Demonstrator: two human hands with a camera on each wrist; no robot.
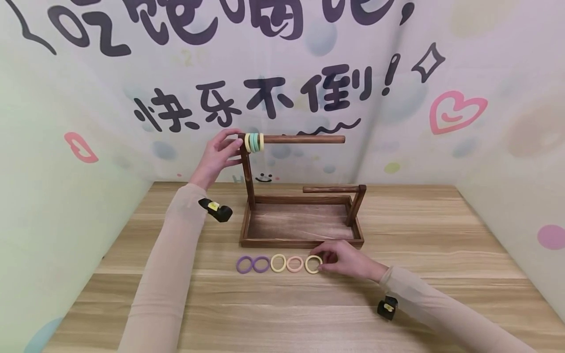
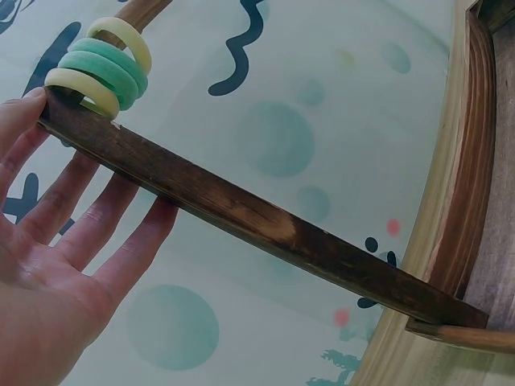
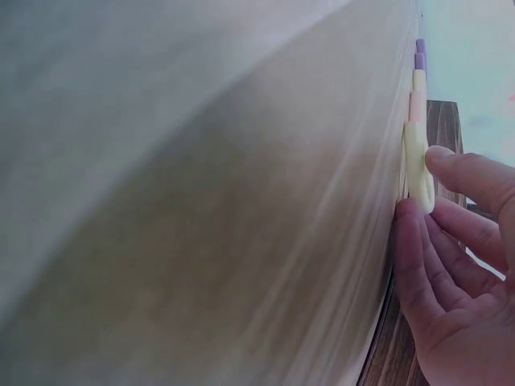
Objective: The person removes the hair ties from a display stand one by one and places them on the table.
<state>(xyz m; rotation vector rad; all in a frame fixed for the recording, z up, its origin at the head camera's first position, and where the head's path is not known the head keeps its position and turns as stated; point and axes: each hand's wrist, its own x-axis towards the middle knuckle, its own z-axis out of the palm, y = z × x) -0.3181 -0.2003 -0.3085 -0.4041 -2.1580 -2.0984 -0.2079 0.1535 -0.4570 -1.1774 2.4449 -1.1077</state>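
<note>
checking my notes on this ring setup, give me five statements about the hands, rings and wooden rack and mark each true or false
1. The left hand touches the tall post of the dark brown wooden rack. True.
2. Five coloured round rings form a row in front of the rack. True.
3. The round ring that the right hand pinches is purple. False: it is pale yellow.
4. The four round rings on the long brown wooden rod are all mint green. False: two are mint green, two pale yellow.
5. The short brown wooden rod bears no ring. True.
</note>
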